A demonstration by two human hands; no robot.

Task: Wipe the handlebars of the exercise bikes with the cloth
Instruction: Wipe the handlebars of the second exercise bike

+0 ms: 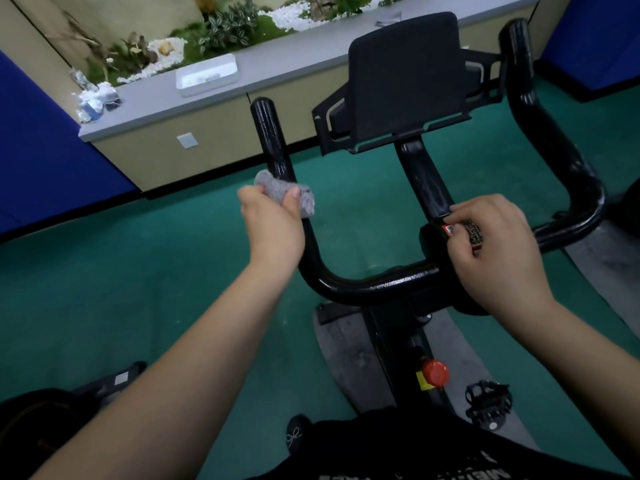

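- Far left: blue wall panel [41, 133], then a grey ledge [284, 64] with crumpled white stuff [95, 97] on its left end and a white tray [207, 76] further along. Planter with greenery and white pebbles [221, 27] right behind.
- Left hand [272, 225] wrapped round the left upright of the black handlebar [363, 284], fingers curled and clamped on a grey cloth [287, 192]. Cloth bunched up and pressed against the bar, roughly halfway up that upright, thumb lying across it.
- Middle: black tablet holder [403, 81] standing on the centre stem, above the crossbar.
- Right hand [495, 251] resting on the centre clamp block, right where the stem meets the crossbar. Fingers bent and close together over a red-and-white sticker [450, 230], touching it; can't tell if actually gripping anything.
- Lower down: red knob [434, 373] on the bike frame, black pedal [488, 403] just to its right.
- Green floor [138, 271] all around, black shirt along the bottom edge.
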